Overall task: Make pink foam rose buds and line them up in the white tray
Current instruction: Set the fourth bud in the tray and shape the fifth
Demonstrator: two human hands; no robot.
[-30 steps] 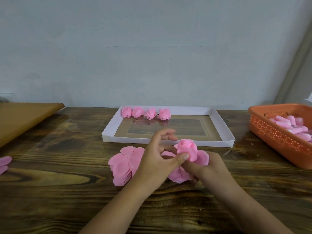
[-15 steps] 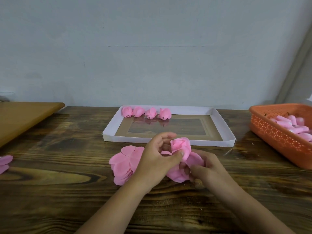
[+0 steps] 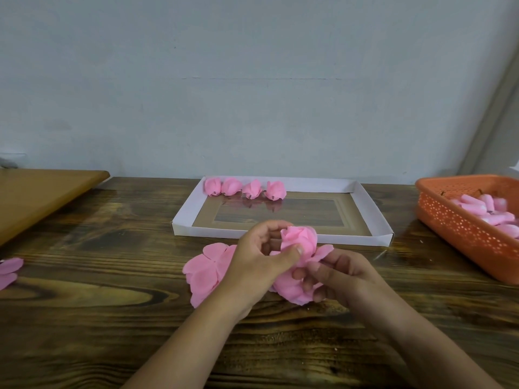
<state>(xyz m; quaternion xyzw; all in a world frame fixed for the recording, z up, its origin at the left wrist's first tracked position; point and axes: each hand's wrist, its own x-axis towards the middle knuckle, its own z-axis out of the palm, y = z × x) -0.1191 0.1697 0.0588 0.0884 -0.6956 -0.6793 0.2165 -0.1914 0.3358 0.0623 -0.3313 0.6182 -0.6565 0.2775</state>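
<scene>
Bud in progress: pink foam rose bud [image 3: 299, 239] is being held above the wooden table [image 3: 98, 290], just in front of the tray's near wall
Left hand: left hand [image 3: 259, 258] is being curled round the bud, with the thumb pressed against its lower side
Right hand: right hand [image 3: 341, 273] is being kept beneath the bud, its fingers pinched on the loose pink petals hanging from the base; both hands are being held close together
Loose petals: flat pink petal pieces [image 3: 206, 269] are being left on the table, partly hidden under the left hand
Tray: white tray [image 3: 376, 217] is lying behind the hands, and four finished buds [image 3: 244, 188] are being kept in a row along its far wall, at the left end
Basket: orange basket [image 3: 460, 228] is being kept at the right edge, with pink foam pieces [image 3: 488, 211] inside
Far left: more pink petals [image 3: 8, 272] are lying at the table's left edge, near a lighter brown board [image 3: 42, 192]
</scene>
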